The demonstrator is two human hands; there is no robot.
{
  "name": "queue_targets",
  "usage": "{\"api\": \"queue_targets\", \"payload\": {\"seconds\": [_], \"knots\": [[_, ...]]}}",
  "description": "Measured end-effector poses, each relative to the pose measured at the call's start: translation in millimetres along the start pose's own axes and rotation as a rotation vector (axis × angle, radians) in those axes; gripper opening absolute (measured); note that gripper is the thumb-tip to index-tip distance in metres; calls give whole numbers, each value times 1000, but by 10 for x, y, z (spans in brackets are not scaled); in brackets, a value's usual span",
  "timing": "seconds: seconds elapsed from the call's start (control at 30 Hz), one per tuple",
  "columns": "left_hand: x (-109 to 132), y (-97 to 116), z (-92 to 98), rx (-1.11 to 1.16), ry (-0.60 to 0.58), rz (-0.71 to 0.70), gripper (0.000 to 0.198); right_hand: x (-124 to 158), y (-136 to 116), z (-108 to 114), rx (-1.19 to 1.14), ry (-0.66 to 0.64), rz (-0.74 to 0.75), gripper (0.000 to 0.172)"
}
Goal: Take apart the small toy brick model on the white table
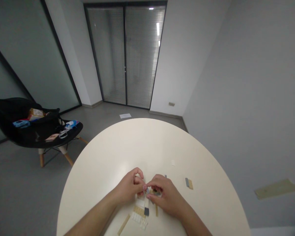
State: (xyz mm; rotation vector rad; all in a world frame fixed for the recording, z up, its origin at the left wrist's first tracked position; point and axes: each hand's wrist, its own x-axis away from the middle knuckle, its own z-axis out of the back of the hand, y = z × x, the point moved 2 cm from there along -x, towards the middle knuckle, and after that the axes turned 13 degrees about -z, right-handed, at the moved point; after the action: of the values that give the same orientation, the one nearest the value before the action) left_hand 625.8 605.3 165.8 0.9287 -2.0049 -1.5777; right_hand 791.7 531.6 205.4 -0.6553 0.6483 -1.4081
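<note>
My left hand (131, 186) is closed in a pinch above the small pieces on the white round table (137, 141). My right hand (165, 194) meets it fingertip to fingertip, also closed. A tiny bluish bit shows where the fingertips come together, too small to name. Partly hidden below the hands lies a cluster of little grey, tan and white pieces. Closer to me are a tan textured piece (138, 211), a dark grey block (146, 211), a row of white pieces (137, 217) and a tan strip (124, 224).
To the right lies a grey and tan piece (189, 183), and further back a small white square (173, 163). A black chair (19, 139) holding a bag and packets stands at the left. Beyond the table are a glass door (125, 55) and a wall (248, 98).
</note>
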Motion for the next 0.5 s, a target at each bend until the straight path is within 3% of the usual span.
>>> {"api": "queue_targets", "payload": {"seconds": [0.33, 0.5], "knots": [[-11, 110, 73, -216, 39, -1, 35, -47, 432, 354, 280, 334, -232, 14], [-16, 64, 146, -329, 32, -43, 25, -16, 610, 508, 386, 330, -384, 20]]}}
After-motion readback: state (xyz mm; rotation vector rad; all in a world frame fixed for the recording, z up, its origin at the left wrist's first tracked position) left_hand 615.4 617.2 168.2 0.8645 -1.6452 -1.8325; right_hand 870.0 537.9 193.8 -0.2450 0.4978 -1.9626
